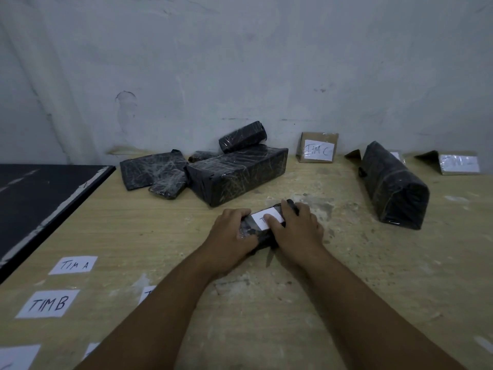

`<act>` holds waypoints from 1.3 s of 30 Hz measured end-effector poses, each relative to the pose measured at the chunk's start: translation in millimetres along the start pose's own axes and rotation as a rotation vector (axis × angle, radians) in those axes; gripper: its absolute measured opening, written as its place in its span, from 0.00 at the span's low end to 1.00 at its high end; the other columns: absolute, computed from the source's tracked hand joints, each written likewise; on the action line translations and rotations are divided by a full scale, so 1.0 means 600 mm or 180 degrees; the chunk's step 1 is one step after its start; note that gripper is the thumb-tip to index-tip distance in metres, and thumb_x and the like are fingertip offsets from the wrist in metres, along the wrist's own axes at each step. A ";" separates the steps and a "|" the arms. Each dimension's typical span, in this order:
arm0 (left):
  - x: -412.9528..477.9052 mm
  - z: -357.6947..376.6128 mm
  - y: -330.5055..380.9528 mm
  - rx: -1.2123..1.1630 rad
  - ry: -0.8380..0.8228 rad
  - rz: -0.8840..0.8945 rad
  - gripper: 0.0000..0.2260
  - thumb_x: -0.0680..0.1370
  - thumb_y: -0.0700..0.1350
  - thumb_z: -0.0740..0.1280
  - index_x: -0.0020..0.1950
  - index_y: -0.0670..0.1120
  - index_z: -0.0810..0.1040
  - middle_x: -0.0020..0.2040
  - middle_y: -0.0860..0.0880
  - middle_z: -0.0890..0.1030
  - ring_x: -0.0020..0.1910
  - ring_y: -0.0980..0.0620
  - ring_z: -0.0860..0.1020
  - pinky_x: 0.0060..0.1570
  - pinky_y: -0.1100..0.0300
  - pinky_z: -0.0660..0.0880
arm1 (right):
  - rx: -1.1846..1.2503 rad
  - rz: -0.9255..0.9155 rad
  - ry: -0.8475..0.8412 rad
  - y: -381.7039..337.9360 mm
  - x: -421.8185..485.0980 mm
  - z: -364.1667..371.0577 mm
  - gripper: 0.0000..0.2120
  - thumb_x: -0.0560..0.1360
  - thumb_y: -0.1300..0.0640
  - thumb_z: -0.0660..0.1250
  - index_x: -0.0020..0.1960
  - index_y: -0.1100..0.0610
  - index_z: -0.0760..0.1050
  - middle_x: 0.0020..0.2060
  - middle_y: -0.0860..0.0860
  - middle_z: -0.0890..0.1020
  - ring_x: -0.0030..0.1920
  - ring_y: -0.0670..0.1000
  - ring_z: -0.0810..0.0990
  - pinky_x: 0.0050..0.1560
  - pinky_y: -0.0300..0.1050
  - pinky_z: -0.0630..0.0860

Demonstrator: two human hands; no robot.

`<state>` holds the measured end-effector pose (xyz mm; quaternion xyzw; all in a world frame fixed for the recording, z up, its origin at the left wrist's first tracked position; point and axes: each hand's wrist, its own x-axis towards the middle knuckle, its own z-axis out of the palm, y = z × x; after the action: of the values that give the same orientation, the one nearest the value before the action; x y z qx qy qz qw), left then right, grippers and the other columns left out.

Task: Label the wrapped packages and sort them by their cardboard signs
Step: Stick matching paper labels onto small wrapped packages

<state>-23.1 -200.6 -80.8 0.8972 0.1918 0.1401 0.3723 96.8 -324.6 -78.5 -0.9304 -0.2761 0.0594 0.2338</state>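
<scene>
**Both hands clamped on a small, labelled package**

The small package [262,237] lies on the wooden table [373,276], in front of the TIM C sign [318,150] and slightly to its left, on the person's side. A white label [262,217] sits on its top face, and only part of the writing shows. The left hand [233,236] curls its fingers over the package's left end and grips it. The right hand [297,228] wraps the right end, with its thumb [272,221] laid flat on the label.

Left of the TIM C sign, a heap of black wrapped packages lies near the wall. It has a large box [237,177] with a short roll [242,136] resting on top, and a flat packet [150,169] farther left. Right of the sign stands a long package [392,185], which hides part of a second sign [396,155]. A third sign [457,162] sits beyond it, its writing blurred. Well away from the sign, at the table's near left, lie loose paper slips marked TIM A [73,265] and TIM B [48,303].
</scene>
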 end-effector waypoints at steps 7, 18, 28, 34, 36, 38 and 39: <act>0.004 0.000 -0.013 -0.0289 0.0011 0.0130 0.30 0.76 0.48 0.73 0.76 0.47 0.67 0.68 0.51 0.70 0.67 0.53 0.70 0.69 0.53 0.69 | 0.0240 0.0001 0.0281 0.006 0.014 -0.004 0.26 0.81 0.39 0.55 0.77 0.46 0.64 0.71 0.54 0.67 0.72 0.56 0.65 0.74 0.56 0.56; 0.001 -0.011 -0.020 -0.1100 -0.0194 0.0102 0.27 0.73 0.41 0.76 0.70 0.51 0.73 0.64 0.54 0.77 0.58 0.60 0.78 0.54 0.68 0.76 | 0.0596 0.0040 0.0204 0.014 0.038 -0.021 0.15 0.77 0.39 0.64 0.60 0.44 0.72 0.61 0.51 0.72 0.64 0.55 0.71 0.67 0.56 0.68; 0.005 0.007 -0.019 -0.1066 0.0463 -0.0029 0.26 0.57 0.52 0.86 0.51 0.50 0.82 0.51 0.52 0.81 0.46 0.63 0.80 0.44 0.72 0.75 | -0.0256 -0.0541 0.0842 -0.033 0.002 0.008 0.24 0.78 0.40 0.59 0.59 0.59 0.77 0.58 0.56 0.74 0.59 0.56 0.71 0.61 0.51 0.71; 0.002 -0.004 -0.030 -0.1621 -0.0019 0.0088 0.22 0.64 0.44 0.80 0.56 0.49 0.80 0.56 0.47 0.81 0.56 0.56 0.82 0.58 0.63 0.78 | -0.0177 -0.0304 0.0284 -0.037 0.012 -0.015 0.39 0.67 0.30 0.66 0.63 0.60 0.70 0.60 0.56 0.70 0.61 0.56 0.70 0.64 0.56 0.71; 0.005 -0.003 -0.032 -0.1666 0.0096 0.0009 0.17 0.68 0.45 0.73 0.57 0.51 0.80 0.57 0.48 0.81 0.59 0.56 0.81 0.60 0.64 0.76 | -0.0128 -0.0310 -0.0031 -0.031 0.020 -0.030 0.34 0.70 0.40 0.71 0.66 0.60 0.68 0.62 0.55 0.69 0.63 0.56 0.69 0.66 0.54 0.70; 0.006 -0.001 -0.030 -0.1263 0.0311 -0.0027 0.14 0.70 0.46 0.68 0.56 0.54 0.79 0.57 0.52 0.81 0.59 0.59 0.79 0.59 0.67 0.74 | -0.0217 -0.0493 -0.0318 -0.020 0.026 -0.056 0.25 0.74 0.48 0.71 0.65 0.59 0.71 0.60 0.54 0.73 0.59 0.54 0.73 0.58 0.47 0.72; 0.006 0.000 -0.029 -0.0927 0.0448 0.0015 0.12 0.72 0.45 0.67 0.55 0.53 0.79 0.56 0.54 0.80 0.57 0.62 0.78 0.57 0.69 0.73 | -0.0310 -0.0562 -0.0431 -0.013 0.027 -0.072 0.22 0.75 0.51 0.71 0.66 0.57 0.73 0.60 0.54 0.75 0.57 0.53 0.75 0.54 0.45 0.72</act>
<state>-24.3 -187.8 -93.4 0.8221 0.1929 0.2298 0.4838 117.3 -327.5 -36.4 -0.9065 -0.3746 0.0878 0.1736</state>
